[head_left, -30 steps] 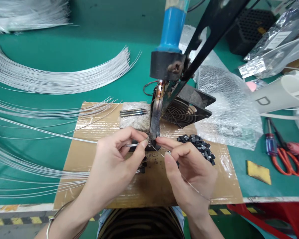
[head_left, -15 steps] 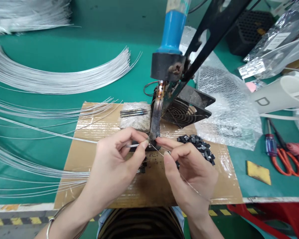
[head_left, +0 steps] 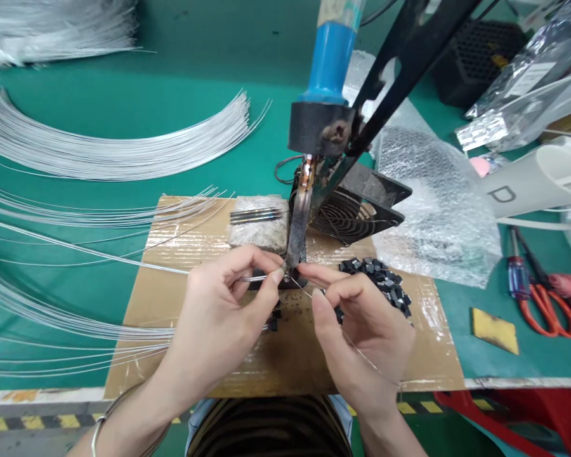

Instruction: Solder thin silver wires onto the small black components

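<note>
My left hand [head_left: 231, 311] pinches a grey-white cable [head_left: 162, 267] close to its end, just left of the soldering iron tip. My right hand [head_left: 364, 330] grips a thin strand of solder wire [head_left: 356, 348] between thumb and fingers; its free end reaches the tip, and the index finger points to the same spot. Clamped upright above both hands is a soldering iron [head_left: 299, 228] with a blue handle [head_left: 330, 60]. The small work point under the tip is partly hidden by my fingertips. Several small black connectors [head_left: 380, 279] lie heaped beside my right hand.
A cardboard sheet [head_left: 181, 241] covers the table front. Cable bundles [head_left: 124, 158] lie left. Behind the iron stand a black fan [head_left: 356, 206] and metal arm [head_left: 409, 57]. Bubble wrap [head_left: 423, 203], a yellow sponge [head_left: 495, 331], orange-handled scissors [head_left: 547, 314] and a screwdriver [head_left: 518, 276] are right.
Both hands hold nearly the same pose at the iron tip. My right hand has shifted very slightly left, and the view has moved a little.
</note>
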{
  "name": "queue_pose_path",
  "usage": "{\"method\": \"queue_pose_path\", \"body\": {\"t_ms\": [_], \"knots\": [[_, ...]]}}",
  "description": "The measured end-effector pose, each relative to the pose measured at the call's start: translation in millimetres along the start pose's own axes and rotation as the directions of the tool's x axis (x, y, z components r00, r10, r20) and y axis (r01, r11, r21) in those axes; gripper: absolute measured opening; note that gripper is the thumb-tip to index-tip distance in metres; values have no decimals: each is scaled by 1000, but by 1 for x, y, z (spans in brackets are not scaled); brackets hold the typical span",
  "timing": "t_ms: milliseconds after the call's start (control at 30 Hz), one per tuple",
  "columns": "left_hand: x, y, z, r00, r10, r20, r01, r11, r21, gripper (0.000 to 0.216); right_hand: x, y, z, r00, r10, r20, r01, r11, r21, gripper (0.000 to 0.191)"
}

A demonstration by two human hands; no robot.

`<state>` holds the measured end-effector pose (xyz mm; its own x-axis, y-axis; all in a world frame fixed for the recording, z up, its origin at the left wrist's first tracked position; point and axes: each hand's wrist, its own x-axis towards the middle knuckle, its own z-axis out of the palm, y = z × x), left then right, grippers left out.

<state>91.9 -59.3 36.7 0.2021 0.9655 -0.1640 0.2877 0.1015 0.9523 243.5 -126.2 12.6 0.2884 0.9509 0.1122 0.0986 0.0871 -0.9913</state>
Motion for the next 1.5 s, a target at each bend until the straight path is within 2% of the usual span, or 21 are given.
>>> {"method": "queue_pose_path", "body": {"t_ms": [700,1500], "knots": [[-2,2,0,999,39,-19,-38,999,28,9,-1,0,2,999,-43,-22,42,999,-27,20],[-4,4,0,1000,22,1,-22,999,39,8,-2,1,2,998,-53,-27,52,998,-47,18]]}}
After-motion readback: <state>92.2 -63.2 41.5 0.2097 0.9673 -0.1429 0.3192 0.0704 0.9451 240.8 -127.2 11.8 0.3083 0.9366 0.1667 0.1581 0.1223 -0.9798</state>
